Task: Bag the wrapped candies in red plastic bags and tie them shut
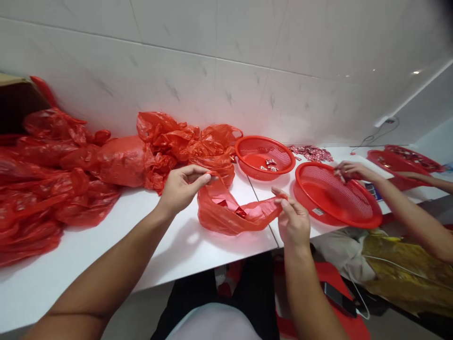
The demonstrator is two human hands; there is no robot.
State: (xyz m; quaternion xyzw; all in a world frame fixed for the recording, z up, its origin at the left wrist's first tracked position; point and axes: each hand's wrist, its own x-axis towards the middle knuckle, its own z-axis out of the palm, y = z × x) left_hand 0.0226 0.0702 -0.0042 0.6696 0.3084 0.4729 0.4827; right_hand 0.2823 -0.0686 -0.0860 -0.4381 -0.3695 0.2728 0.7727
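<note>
A thin red plastic bag [226,225] is stretched between my two hands at the table's front part, its mouth held wide. My left hand [183,186] pinches the far left edge of the bag between thumb and fingers. On the other side, my right hand [293,218] grips the right edge of the opening. Inside the bag lie a few small shiny red packets [240,212], partly hidden by the plastic. Just behind it, another filled red bag [215,163] rests against the pile.
Filled red bags [120,160] line the wall on the left, beside a cardboard box [17,101]. Two red baskets [265,175] stand to the right, with small packets [311,153] behind them. A co-worker's hand [354,171] reaches over the nearer basket. A phone [339,299] lies on a red stool [322,274].
</note>
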